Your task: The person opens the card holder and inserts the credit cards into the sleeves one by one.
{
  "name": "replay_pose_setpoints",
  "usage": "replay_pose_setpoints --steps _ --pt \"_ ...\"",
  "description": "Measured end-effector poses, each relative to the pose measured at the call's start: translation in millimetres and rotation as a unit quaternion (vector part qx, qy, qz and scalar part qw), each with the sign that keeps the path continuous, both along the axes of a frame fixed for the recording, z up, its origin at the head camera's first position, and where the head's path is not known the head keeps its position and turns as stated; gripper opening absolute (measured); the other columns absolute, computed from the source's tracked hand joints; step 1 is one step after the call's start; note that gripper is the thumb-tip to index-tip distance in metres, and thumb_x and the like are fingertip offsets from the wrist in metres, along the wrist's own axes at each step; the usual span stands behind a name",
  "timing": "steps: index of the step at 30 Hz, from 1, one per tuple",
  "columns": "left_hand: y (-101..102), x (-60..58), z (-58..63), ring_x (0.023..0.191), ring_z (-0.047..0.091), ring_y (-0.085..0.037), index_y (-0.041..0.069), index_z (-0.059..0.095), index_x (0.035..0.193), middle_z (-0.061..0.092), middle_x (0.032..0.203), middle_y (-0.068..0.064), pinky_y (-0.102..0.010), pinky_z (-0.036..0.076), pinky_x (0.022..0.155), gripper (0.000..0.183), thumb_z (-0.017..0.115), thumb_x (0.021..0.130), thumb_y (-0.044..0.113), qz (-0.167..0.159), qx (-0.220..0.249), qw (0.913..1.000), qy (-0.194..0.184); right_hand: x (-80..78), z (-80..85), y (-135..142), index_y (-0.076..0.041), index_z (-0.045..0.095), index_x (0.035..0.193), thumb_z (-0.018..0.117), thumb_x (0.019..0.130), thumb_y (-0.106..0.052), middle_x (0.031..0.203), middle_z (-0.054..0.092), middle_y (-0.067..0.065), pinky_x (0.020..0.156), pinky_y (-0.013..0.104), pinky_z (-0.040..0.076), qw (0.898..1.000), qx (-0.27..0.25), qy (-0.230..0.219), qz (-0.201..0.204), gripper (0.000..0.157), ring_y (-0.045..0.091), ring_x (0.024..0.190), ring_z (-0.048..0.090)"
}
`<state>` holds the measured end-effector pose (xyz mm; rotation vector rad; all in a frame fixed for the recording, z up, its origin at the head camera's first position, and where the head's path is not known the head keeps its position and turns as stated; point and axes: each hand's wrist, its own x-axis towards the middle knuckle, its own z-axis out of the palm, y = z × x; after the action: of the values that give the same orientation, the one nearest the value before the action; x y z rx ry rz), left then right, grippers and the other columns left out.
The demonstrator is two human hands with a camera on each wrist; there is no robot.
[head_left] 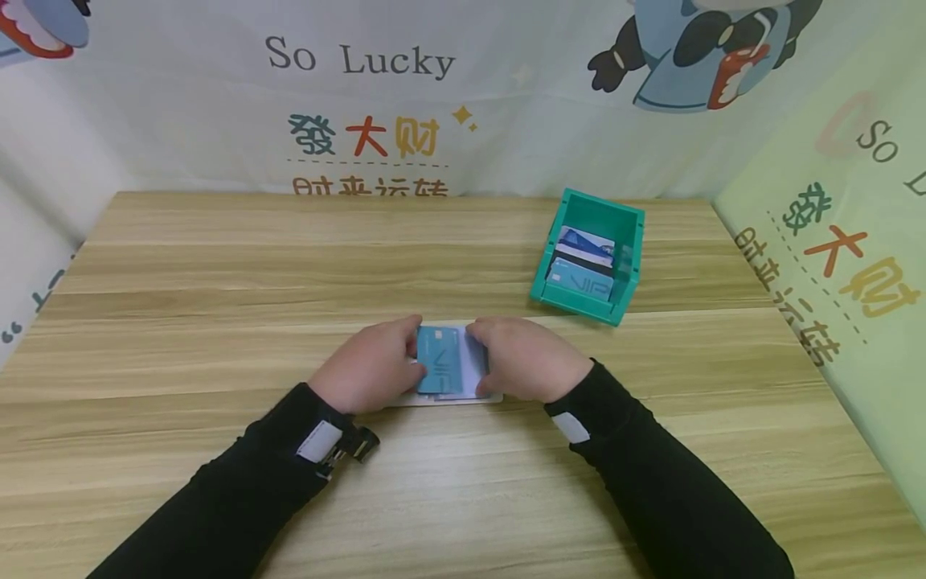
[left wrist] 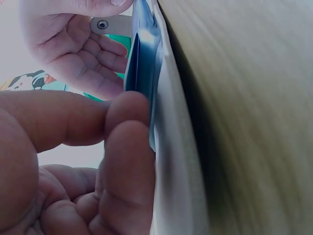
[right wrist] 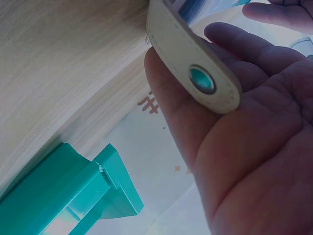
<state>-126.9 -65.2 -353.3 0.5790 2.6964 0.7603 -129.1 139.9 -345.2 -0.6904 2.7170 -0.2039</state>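
Note:
A pale card holder [head_left: 474, 363] with light inner pages lies opened out on the table in the head view. On it is a light blue VIP card [head_left: 439, 359]. My left hand [head_left: 372, 363] pinches the card's left edge; in the left wrist view its fingertips [left wrist: 128, 147] are close against the blue layers. From the right side, my right hand [head_left: 531, 358] grips the holder, thumb at the near edge and forefinger at the far edge. The holder's strap [right wrist: 171, 54], with a metal snap, sticks out over the right palm in the right wrist view.
A green open-topped box [head_left: 632, 277] stands behind and to the right of the hands, with several cards [head_left: 582, 277] inside, one of them a blue VIP card. The wooden table [head_left: 239, 273] meets a printed cloth [head_left: 521, 137] at the back and sides.

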Motion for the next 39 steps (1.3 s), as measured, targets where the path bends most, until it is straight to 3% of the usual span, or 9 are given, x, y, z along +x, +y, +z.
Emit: replay_pose_setpoints --steps 7,13,23,33,39 --pt "2.1 1.2 -0.8 0.081 0.051 -0.019 -0.004 0.036 0.14 0.057 0.1 -0.008 -0.034 0.046 0.073 0.068 0.067 0.082 0.018 -0.004 -0.008 1.0 -0.003 0.2 -1.0 -0.5 -0.006 0.046 0.136 0.082 0.07 -0.036 0.124 0.055 0.005 0.093 0.032 0.044 1.0 -0.002 0.001 0.003 0.081 0.014 0.093 0.049" --pt "3.9 1.8 -1.7 0.09 0.051 -0.019 -0.004 0.035 0.141 0.058 0.117 -0.014 -0.039 0.047 0.084 0.073 0.067 0.078 0.013 -0.014 -0.004 0.9999 -0.003 0.0 -1.4 -1.2 -0.006 0.045 0.136 0.082 0.07 -0.035 0.124 0.055 0.005 0.093 0.032 0.043 1.0 0.0 0.0 0.004 0.081 0.013 0.093 0.049" --pt "4.5 2.8 -2.8 0.091 0.05 -0.018 -0.003 0.037 0.14 0.053 0.122 -0.017 -0.037 0.047 0.083 0.071 0.067 0.076 0.009 -0.028 -0.01 0.9996 0.0 0.3 -1.1 1.3 -0.005 0.046 0.136 0.071 0.082 -0.017 0.126 0.056 0.006 0.094 0.034 0.043 1.0 -0.007 0.017 0.018 0.06 0.011 0.1 0.051" --pt "5.0 3.7 -3.3 0.096 0.051 -0.018 -0.004 0.04 0.138 0.053 0.124 -0.018 -0.04 0.047 0.088 0.067 0.068 0.08 0.014 -0.04 -0.013 0.999 0.013 1.0 -0.4 1.4 -0.003 0.041 0.139 0.071 0.082 -0.016 0.131 0.052 0.007 0.096 0.034 0.042 1.0 -0.012 0.014 0.015 0.065 0.012 0.105 0.049" --pt "5.6 3.9 -5.0 0.109 0.048 -0.02 -0.003 0.04 0.138 0.051 0.128 -0.017 -0.043 0.043 0.094 0.066 0.067 0.081 0.017 -0.042 -0.013 0.9987 0.027 1.3 0.8 1.0 -0.004 0.037 0.142 0.073 0.081 -0.017 0.135 0.049 0.007 0.097 0.034 0.04 1.0 -0.018 0.0 0.001 0.072 0.012 0.108 0.047"
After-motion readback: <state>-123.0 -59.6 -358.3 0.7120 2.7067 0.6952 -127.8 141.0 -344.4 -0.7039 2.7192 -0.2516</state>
